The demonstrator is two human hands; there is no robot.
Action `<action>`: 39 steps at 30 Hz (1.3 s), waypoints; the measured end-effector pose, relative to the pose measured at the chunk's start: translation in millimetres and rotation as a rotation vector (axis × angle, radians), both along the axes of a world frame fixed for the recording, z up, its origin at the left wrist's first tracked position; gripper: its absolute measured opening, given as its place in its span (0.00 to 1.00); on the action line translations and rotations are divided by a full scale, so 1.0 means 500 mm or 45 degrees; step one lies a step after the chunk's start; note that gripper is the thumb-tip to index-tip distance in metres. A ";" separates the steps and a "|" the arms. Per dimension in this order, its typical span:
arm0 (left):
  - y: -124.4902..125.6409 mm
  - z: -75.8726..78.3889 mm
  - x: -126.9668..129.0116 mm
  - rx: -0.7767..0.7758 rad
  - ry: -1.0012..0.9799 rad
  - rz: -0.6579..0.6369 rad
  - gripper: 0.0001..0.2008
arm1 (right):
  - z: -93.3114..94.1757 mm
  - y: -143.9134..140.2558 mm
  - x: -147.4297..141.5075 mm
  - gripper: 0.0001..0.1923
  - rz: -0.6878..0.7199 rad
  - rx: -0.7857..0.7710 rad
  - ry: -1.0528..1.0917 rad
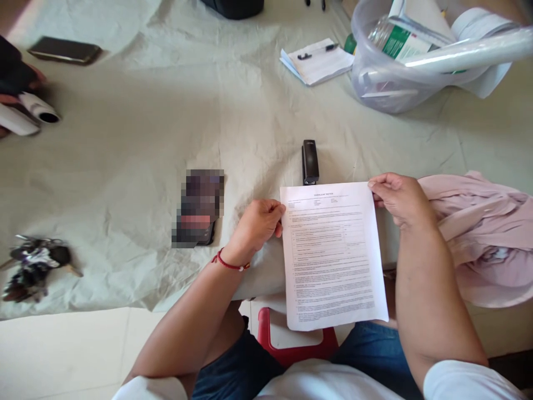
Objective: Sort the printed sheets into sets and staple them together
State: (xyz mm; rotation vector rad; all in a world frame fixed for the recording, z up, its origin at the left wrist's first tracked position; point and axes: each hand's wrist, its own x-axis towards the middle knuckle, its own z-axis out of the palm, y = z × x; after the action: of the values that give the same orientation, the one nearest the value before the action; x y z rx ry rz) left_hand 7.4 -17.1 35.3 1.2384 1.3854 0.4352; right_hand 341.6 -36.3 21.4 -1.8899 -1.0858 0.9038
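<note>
At the table's (125, 166) near edge, we are pinching a sheet (333, 255) by its top corners, left hand (256, 225) and right hand (397, 200) clamped; overhanging unsupported, it could sag or crease.

The printed sheet (333, 255) is a white page in portrait orientation, covered with dense lines of small black text under a centred heading; the text is too small to read. It is held flat and uncreased, heading end away from the person. Its upper left corner is pinched by the left hand (256, 225), its upper right corner by the right hand (397, 197). The upper part lies over the cloth-covered table edge; the lower part overhangs the lap.
</note>
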 end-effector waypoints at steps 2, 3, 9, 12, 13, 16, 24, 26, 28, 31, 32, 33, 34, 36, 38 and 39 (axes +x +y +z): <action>-0.002 0.001 0.002 0.032 -0.002 -0.010 0.19 | 0.005 0.002 -0.008 0.11 -0.141 -0.046 0.078; -0.002 0.002 0.003 0.035 0.002 -0.011 0.19 | 0.009 0.003 -0.012 0.11 -0.190 -0.062 0.115; -0.003 0.005 0.002 0.007 0.030 0.001 0.20 | 0.030 0.005 -0.024 0.13 -0.258 -0.031 0.284; -0.003 0.005 0.003 0.004 0.025 0.010 0.20 | 0.031 0.005 -0.021 0.15 -0.194 -0.058 0.266; -0.003 0.005 0.003 0.004 0.020 0.013 0.20 | 0.029 0.004 -0.020 0.15 -0.168 -0.071 0.252; -0.002 0.006 0.004 0.003 0.004 0.022 0.19 | 0.020 0.002 -0.013 0.16 -0.101 -0.091 0.201; -0.004 0.017 0.007 -0.043 0.015 0.024 0.20 | 0.002 0.002 0.001 0.15 -0.081 -0.127 0.008; -0.003 0.019 0.006 -0.054 -0.015 0.025 0.19 | 0.000 0.003 0.004 0.15 -0.080 -0.166 0.019; 0.000 0.019 0.004 -0.073 -0.091 0.037 0.17 | -0.002 0.005 0.006 0.16 -0.083 -0.197 0.038; 0.007 0.013 0.002 -0.117 -0.227 0.061 0.16 | -0.003 0.007 0.007 0.18 -0.061 -0.219 0.065; 0.009 0.012 0.001 -0.131 -0.261 0.067 0.16 | -0.002 0.007 0.005 0.18 -0.054 -0.227 0.066; 0.011 0.010 0.001 -0.144 -0.283 0.072 0.16 | 0.000 0.006 0.003 0.18 -0.054 -0.243 0.058; 0.012 0.009 0.001 -0.156 -0.293 0.076 0.17 | 0.003 0.005 0.000 0.17 -0.064 -0.272 0.037; 0.012 0.009 0.000 -0.175 -0.291 0.082 0.17 | 0.009 0.002 -0.007 0.15 -0.108 -0.364 -0.036; 0.011 0.010 0.000 -0.179 -0.286 0.087 0.19 | 0.012 0.000 -0.011 0.15 -0.138 -0.438 -0.116; 0.011 0.011 0.000 -0.177 -0.287 0.091 0.20 | 0.011 -0.001 -0.012 0.16 -0.143 -0.433 -0.141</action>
State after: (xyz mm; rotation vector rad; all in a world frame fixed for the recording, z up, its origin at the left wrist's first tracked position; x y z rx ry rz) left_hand 7.2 -11.7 41.1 0.9979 1.2477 0.5035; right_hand 335.7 -36.8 27.2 -2.2791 -0.9215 0.9763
